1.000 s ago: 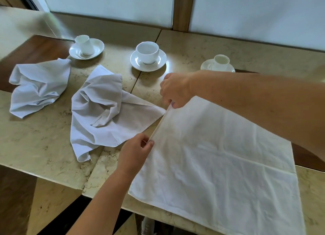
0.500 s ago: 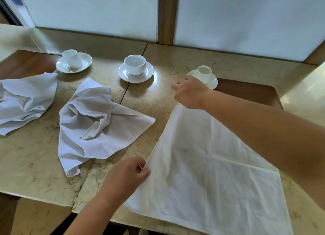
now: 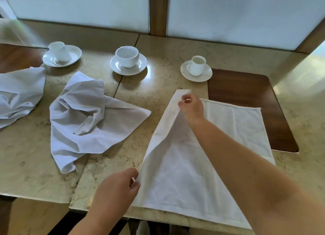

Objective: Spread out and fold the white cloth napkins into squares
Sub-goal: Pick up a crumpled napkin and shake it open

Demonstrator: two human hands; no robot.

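A white napkin lies spread on the marble table in front of me. My left hand pinches its near left corner at the table's front edge. My right hand pinches the far left part of the napkin, and a strip of its left edge is lifted and turned over toward the right. A second white napkin lies crumpled to the left. A third crumpled napkin sits at the far left, cut off by the frame.
Three white cups on saucers stand along the back: one lying tipped, a wide one, a small one. A dark wooden placemat lies under the napkin's far right corner. The table's front edge is close.
My right hand has moved away from me along the napkin's left edge and lifted it over. My left hand slid toward me to the near corner. The view shifted left to right.
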